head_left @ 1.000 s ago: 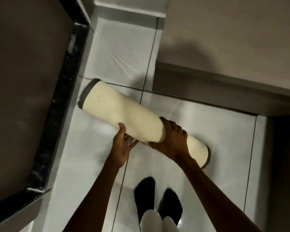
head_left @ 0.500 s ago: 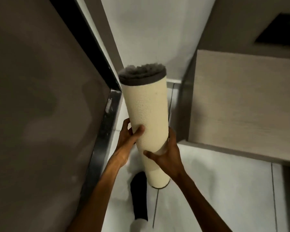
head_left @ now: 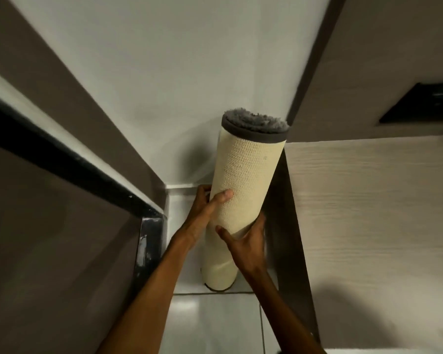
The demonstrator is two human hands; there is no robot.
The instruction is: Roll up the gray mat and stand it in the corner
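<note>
The rolled mat (head_left: 246, 180) stands almost upright, its cream backing outward and gray pile showing at the top end. Its top leans slightly right, toward the wooden cabinet. Its bottom end rests on the white floor tile in the corner between the white wall and the cabinet. My left hand (head_left: 206, 208) grips the roll's left side at mid-height, thumb across the front. My right hand (head_left: 246, 241) holds it lower on the right side, fingers wrapped behind.
A white wall (head_left: 164, 72) is at the back. A light wooden cabinet (head_left: 368, 226) stands close on the right. A dark door panel with a black frame (head_left: 69, 159) is on the left. White floor tiles (head_left: 215, 325) lie below, in a narrow gap.
The mat went from lying on the floor to upright in both hands, then moved forward into the corner, where its bottom end now sits on the tile.
</note>
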